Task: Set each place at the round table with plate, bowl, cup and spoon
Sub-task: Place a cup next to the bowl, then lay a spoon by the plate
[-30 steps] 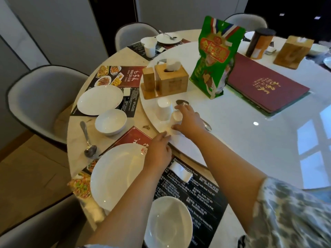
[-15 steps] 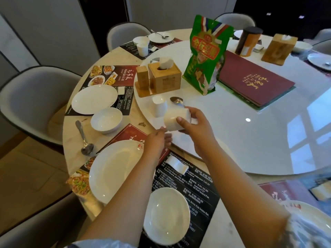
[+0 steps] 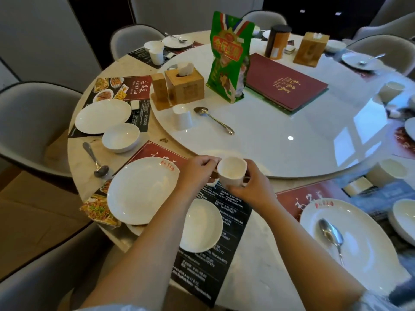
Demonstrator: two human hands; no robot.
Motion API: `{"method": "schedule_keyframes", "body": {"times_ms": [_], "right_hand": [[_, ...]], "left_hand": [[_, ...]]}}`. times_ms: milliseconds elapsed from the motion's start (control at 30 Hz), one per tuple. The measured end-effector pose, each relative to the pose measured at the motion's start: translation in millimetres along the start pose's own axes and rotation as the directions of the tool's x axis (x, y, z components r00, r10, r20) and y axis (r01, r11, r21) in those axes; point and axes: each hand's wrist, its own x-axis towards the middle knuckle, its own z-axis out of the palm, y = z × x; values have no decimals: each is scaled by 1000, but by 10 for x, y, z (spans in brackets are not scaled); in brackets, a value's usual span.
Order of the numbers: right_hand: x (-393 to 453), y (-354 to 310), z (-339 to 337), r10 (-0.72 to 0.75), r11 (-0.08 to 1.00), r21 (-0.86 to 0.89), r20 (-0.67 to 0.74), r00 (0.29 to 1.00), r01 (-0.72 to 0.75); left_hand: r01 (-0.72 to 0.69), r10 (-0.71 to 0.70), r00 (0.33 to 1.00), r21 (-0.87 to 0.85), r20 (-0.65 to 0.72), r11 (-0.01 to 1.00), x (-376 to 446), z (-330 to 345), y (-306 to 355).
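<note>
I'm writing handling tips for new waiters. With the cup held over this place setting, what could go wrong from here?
1. The cup is held in the air by the left hand and right hand, above the placemat; a slip could drop it onto the bowl below and chip both.
2. The plate sits right beside the left hand, so lowering the cup might knock its rim.
</note>
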Motion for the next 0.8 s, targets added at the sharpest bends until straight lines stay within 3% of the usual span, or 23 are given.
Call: {"method": "schedule_keyframes", "body": {"times_ms": [233,633,800], "right_hand": [[-222,244,96,40,998,-43,-59,997,-43],[-253,295,152,98,993,-62,-60,993,-102],[-264,263,29,94,994,55,14,995,-95]], "left_hand": [[5,-29,997,301,75,954,-164,122,-142],[-17,-14,997,410,71,912,-146,179,-207],[-29,-12,996,438,91,899,-45,127,-237]]}}
